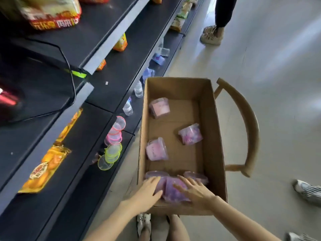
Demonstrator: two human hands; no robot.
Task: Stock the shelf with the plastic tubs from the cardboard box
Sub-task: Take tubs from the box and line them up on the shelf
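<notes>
Though labels [160, 107] blur unreadably, left hand [147, 191] and right hand [193, 190] lie flat, released, on purple tubs [173, 193] in the box [212, 136].

The cardboard box [213, 136] is open on top and walled on 4 sides. 3 plastic tubs [157, 151] lie apart on its bare floor. The left hand [147, 192] and right hand [194, 190] crowd its near end.

Stacked round containers [113, 145] and 2 water bottles [128, 106] line the front of the bottom shelf [90, 197], under the overhanging middle shelf [83, 145]. A chair back [250, 122] curves right of the box.
</notes>
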